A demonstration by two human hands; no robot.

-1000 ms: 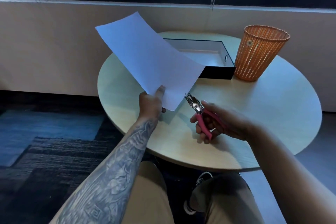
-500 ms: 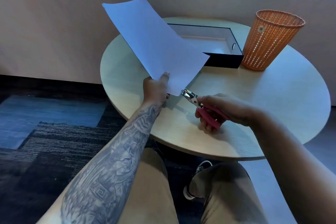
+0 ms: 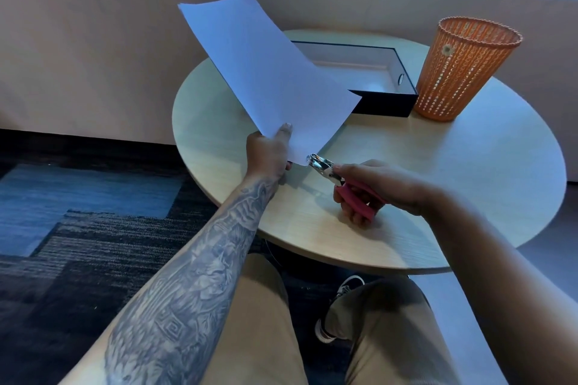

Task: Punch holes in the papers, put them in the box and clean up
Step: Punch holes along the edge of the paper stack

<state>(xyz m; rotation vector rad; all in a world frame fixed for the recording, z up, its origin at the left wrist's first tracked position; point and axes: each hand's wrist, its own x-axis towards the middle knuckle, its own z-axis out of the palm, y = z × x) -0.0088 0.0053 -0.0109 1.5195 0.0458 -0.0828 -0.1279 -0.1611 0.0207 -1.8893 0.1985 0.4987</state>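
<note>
My left hand (image 3: 268,153) pinches the near edge of a white sheet of paper (image 3: 266,75), which slants up and away over the round table (image 3: 469,172). A hole punch (image 3: 325,167) with a metal head and pink handles is gripped in my right hand (image 3: 375,187). Its metal jaws sit over the sheet's near corner, just right of my left thumb. Behind the paper lies an open black box (image 3: 384,100) with a white inside, partly hidden by the sheet.
An orange mesh waste basket (image 3: 463,69) stands upright at the box's right end. A low beige wall runs behind the table. Patterned carpet covers the floor to the left. My knees are under the table's near edge.
My right hand has brought the punch leftward until its jaws reach the paper's near corner. The camera has tilted down, dropping the window out of view.
</note>
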